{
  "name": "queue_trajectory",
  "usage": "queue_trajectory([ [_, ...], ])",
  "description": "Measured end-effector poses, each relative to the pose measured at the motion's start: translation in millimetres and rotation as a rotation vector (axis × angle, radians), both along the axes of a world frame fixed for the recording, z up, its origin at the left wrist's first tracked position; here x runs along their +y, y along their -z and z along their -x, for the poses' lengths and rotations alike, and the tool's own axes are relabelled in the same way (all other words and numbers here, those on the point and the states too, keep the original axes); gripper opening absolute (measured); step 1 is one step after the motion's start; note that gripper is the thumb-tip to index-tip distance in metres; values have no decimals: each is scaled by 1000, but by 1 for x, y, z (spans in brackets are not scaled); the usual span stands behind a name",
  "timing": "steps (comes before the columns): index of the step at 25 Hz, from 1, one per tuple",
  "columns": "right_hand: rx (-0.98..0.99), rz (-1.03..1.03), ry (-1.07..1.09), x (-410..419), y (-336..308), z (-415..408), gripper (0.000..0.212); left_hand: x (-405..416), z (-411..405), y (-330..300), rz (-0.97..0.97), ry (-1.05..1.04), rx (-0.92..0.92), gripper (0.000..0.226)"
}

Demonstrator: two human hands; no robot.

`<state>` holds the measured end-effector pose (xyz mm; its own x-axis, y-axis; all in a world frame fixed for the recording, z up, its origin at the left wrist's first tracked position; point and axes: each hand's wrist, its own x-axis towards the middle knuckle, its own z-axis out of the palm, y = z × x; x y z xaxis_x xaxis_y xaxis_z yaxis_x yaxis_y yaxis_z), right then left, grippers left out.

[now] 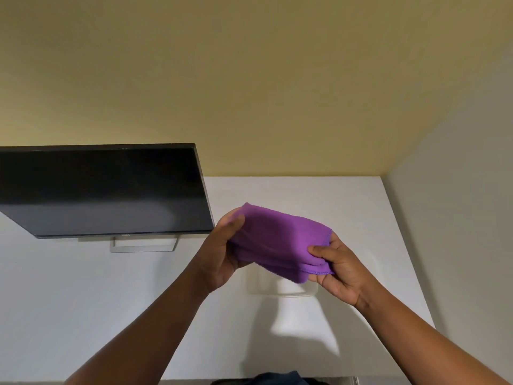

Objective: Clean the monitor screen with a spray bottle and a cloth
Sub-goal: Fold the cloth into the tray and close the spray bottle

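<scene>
A folded purple cloth [280,240] is held in the air over the white desk, to the right of the monitor. My left hand [222,251] grips its left end, thumb on top. My right hand [338,268] pinches its right edge between thumb and fingers. The black monitor [105,190] stands at the left on a silver stand [143,245]; its screen is dark and its left part runs out of the frame. No spray bottle is in view.
The white desk [83,301] reaches a yellow back wall and a grey side wall [458,218] at the right. A shallow pale tray [280,290] lies on the desk under the cloth. Dark fabric [277,379] shows at the desk's front edge.
</scene>
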<state>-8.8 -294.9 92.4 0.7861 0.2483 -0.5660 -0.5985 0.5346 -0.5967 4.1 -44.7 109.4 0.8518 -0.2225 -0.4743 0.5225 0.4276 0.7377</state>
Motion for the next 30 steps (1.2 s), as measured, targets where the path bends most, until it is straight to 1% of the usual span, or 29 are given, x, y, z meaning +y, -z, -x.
queue_trajectory([
  [2, -2, 41, 22, -8, 1, -8, 65, -1, 0, 5, -151, 10, -25, 32],
  [5, 16, 154, 29, -12, -3, -14, 69, 0, 3, 16, -290, -11, -46, 45],
  [7, -25, 276, 16, -12, -5, -15, 71, -2, 7, 20, -377, -13, -120, 47],
  [9, -108, 346, 37, -11, -2, -14, 67, -5, 9, 21, -481, 12, -190, 39],
  [12, -222, 405, 51, -13, 0, -13, 51, -1, 10, 22, -544, 110, -241, 35],
  [15, -321, 461, -41, -21, 6, -13, 43, 7, 8, 18, -524, 227, -216, 30],
  [17, -358, 505, -116, -28, 13, -13, 45, 9, 6, 12, -505, 264, -186, 41],
  [19, -372, 531, -212, -35, 14, -14, 55, 8, 4, 6, -627, 333, -216, 55],
  [21, -416, 574, -359, -39, 7, -14, 62, 7, 1, 3, -856, 447, -295, 68],
  [23, -480, 699, -521, -41, -2, -15, 67, 5, -1, 3, -1073, 567, -379, 76],
  [24, -507, 778, -583, -41, -4, -15, 70, 3, -1, 4, -1143, 611, -412, 79],
  [27, -601, 984, -690, -40, -3, -14, 74, -1, -2, 7, -1249, 660, -454, 81],
  [30, -696, 1152, -710, -39, 6, -13, 65, -6, -1, 12, -1295, 684, -470, 78],
])
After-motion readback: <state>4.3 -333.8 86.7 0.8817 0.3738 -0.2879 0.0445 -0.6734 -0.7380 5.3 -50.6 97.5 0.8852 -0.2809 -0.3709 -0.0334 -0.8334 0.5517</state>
